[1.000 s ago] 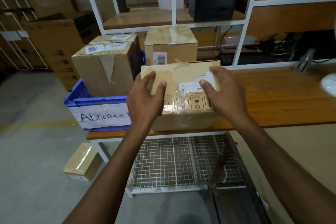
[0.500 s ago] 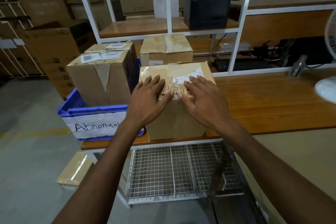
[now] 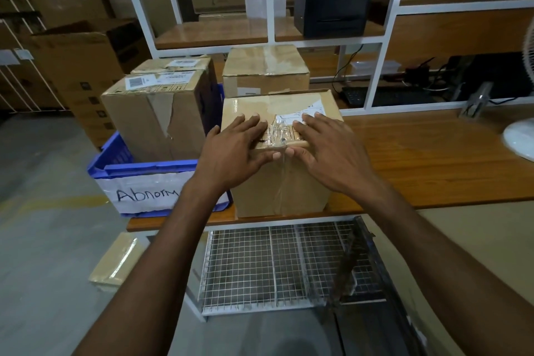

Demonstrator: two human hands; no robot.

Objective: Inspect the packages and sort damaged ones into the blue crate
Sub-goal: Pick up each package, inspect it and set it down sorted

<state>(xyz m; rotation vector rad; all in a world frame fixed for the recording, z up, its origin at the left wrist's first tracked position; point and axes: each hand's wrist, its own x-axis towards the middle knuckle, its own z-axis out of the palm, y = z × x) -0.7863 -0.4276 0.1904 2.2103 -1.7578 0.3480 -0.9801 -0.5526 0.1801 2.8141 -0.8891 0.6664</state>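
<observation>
A taped cardboard package (image 3: 278, 182) with a white label stands on the wooden table (image 3: 433, 159) at its front edge. My left hand (image 3: 234, 150) and my right hand (image 3: 326, 150) lie flat on its top near edge, fingers straight and spread, thumbs almost meeting over the tape. Directly left of it stands the blue crate (image 3: 115, 165) with a white "Abnorm..." label. In the crate stands a torn box (image 3: 156, 115), with another box (image 3: 176, 64) behind it. A further package (image 3: 265, 71) sits behind the one under my hands.
A white shelf frame (image 3: 268, 0) rises behind the table, with a black printer (image 3: 332, 9) on it. A white fan base (image 3: 520, 139) sits at the right edge. A wire rack (image 3: 277, 263) is under the table; a flat parcel (image 3: 115, 260) lies on the floor.
The package was tilted towards me a second ago and now stands level on the table. Both hands went from gripping its face to lying flat on its top.
</observation>
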